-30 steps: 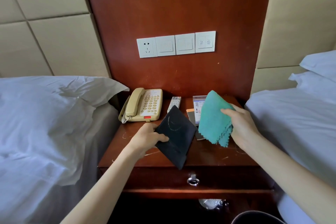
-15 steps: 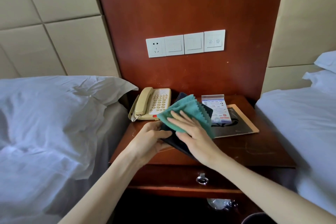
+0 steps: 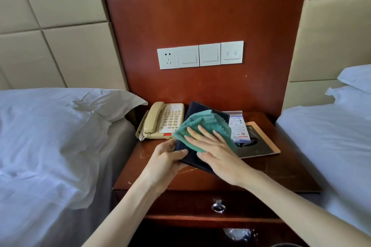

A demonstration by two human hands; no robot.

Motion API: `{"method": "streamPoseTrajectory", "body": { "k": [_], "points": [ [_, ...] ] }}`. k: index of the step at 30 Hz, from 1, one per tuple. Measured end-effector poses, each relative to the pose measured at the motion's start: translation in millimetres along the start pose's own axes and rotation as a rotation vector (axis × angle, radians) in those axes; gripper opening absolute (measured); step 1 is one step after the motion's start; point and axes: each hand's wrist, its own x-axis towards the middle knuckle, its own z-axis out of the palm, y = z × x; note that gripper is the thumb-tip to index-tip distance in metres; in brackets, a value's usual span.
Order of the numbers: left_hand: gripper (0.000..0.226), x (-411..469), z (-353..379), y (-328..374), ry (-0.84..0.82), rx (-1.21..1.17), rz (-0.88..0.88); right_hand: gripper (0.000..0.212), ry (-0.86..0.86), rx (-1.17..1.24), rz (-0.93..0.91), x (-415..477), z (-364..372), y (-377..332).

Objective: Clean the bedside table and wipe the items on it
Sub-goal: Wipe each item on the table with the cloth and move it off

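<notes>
1. The flat, dark navy rectangular folder with a leather-like cover is held tilted above the red-brown wooden bedside table, in front of the cream corded telephone, its far edge raised toward the wall.
2. The left hand pinches the folder's near-left edge, thumb on top and fingers underneath.
3. The right hand lies flat with fingers spread, pressing a teal microfibre cloth with zigzag edges onto the cover.
4. The folder looks stiff and light; its smooth cover could slide in a loose pinch, so a grip along the edge with fingers beneath probably suits it best.
5. The cloth is soft and limp, and likely bunches unless the palm keeps it flat.
6. A printed leaflet and a dark board with a tan border lie just beside, apparently not yet wiped.
</notes>
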Motion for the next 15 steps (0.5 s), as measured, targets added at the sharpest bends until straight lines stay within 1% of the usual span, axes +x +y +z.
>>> {"method": "streamPoseTrajectory", "body": {
  "k": [2,4,8,10,12,15],
  "points": [
    [0.035,1,1,-1,-0.007,-0.012,0.003,0.049,-0.018,-0.006,-0.007,-3,-7,4],
    [0.035,-1,0,-2,-0.019,-0.016,-0.012,0.048,-0.001,-0.033,0.025,-5,-19,14],
    [0.037,-2,-4,1,-0.026,-0.019,0.001,0.047,0.125,0.07,0.198,-5,-40,32],
    [0.036,0,-2,0,-0.025,-0.021,0.005,0.047,0.149,0.054,0.231,-6,-39,31],
    [0.035,4,1,-2,-0.011,-0.041,0.013,0.047,0.129,0.038,0.196,-9,-28,23],
    [0.034,9,3,-5,0.022,-0.08,0.029,0.049,0.067,0.099,0.1,-14,-10,11]
  ]
}}
